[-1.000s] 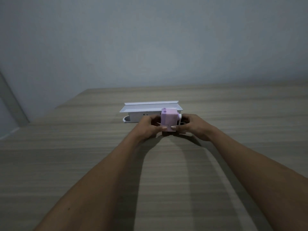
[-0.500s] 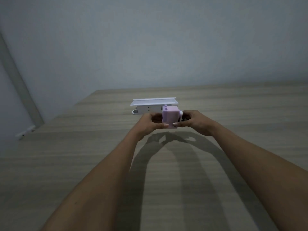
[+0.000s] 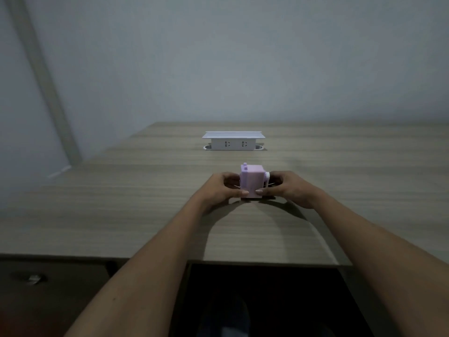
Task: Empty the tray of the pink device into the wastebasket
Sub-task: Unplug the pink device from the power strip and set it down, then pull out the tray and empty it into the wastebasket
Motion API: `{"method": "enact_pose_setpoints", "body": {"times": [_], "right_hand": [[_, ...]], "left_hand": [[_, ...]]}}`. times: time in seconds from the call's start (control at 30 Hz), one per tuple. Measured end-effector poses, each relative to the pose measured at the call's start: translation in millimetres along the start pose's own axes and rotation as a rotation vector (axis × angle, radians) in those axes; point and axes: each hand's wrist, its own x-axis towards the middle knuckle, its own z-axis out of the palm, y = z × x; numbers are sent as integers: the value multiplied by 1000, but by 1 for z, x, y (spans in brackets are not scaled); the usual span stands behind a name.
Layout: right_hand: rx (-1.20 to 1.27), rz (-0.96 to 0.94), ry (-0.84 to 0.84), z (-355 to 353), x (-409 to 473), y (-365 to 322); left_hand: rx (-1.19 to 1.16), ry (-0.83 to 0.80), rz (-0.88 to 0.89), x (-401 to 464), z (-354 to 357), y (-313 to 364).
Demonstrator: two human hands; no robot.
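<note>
The pink device (image 3: 252, 182) is a small boxy block with a white knob on its right side, held just above or on the wooden table (image 3: 121, 203). My left hand (image 3: 222, 188) grips its left side and my right hand (image 3: 286, 188) grips its right side, thumbs on the front lower edge. Its tray is closed in the body as far as I can tell. No wastebasket is in view.
A white pop-up socket box (image 3: 233, 141) with a raised lid stands farther back on the table. The table's near edge runs across the lower view, with a dark opening (image 3: 262, 300) beneath it. A grey wall lies behind.
Both hands have drawn the pink device toward me, away from the socket box. The view has pulled back, and the table's near edge now shows.
</note>
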Motion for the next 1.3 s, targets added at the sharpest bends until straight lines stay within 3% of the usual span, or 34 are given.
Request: {"method": "enact_pose_setpoints", "body": {"times": [0.27, 0.63, 1.17, 1.3], "right_hand": [[-16, -74, 94, 11, -8, 14], [-86, -64, 64, 7, -6, 14], [3, -18, 58, 8, -20, -1], [52, -45, 157, 1, -28, -11]], "left_hand": [[9, 53, 49, -12, 9, -4], [16, 12, 9, -5, 4, -7], [-94, 144, -88, -34, -55, -21], [-110, 185, -54, -40, -67, -7]]}}
